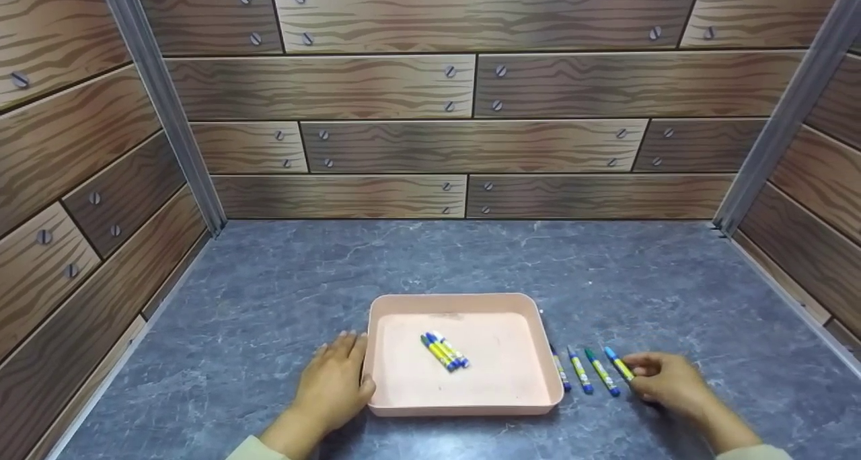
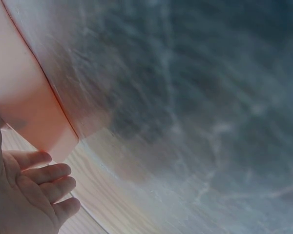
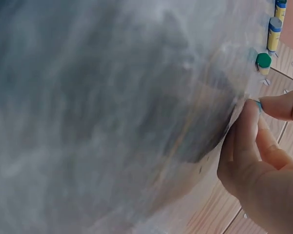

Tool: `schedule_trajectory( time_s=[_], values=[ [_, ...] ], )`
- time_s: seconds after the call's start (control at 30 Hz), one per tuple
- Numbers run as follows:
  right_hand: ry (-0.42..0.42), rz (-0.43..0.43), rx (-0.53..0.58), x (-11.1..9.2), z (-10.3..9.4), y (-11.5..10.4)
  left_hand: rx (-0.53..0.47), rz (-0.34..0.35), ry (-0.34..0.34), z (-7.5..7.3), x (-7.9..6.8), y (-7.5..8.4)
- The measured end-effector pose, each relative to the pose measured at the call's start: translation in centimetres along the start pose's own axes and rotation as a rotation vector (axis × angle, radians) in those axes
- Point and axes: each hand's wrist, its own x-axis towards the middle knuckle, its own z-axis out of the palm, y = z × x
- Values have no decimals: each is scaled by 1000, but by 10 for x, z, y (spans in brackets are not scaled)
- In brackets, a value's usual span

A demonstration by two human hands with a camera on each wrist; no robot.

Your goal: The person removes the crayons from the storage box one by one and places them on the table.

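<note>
- Head view: pinching the light-blue crayon near its close end, with thumb and fingertips of the right hand clamped together on it.
- Head view: at or just above the desk, to the far left of the right palm, with the long axis slanting from far left to near right and the coloured tip pointing away. Cannot tell contact with the desk from a slight lift.
- Head view: followed on the left by a green crayon, a grey crayon and a dark-tipped crayon, roughly parallel, then by the pink tray, with three crayons at a similar slant inside.
- Head view: judged decisive for any leftward move, the gap to the tray, with three loose crayons in between. Much nearer to the right hand than to the left hand, placed across the tray at its left wall.
- Left wrist view: holding nothing, with fingers extended and slightly apart beside the tray wall. Hard to tell touch from near-touch here.
- Right wrist view: showing only a sliver of light blue between thumb and forefinger, with the green crayon nearest beyond.
</note>
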Motion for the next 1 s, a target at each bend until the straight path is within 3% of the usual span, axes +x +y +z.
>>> schedule_trajectory(
  time_s=[0.37,0.53,0.7,1.0],
  values=[
    [-18,-12,-112,0,2,-6,-20,-9,-44,-4,-1,1],
    [-32,-118,-298,1,-5,-20,-10,-2,-24,-3,-1,1],
    [47,-261,-449,2,-4,-38,-4,3,-9,-2,-1,1],
    [117,-330,-557,0,8,-74,-11,0,-9,-3,-1,2]
  ],
)
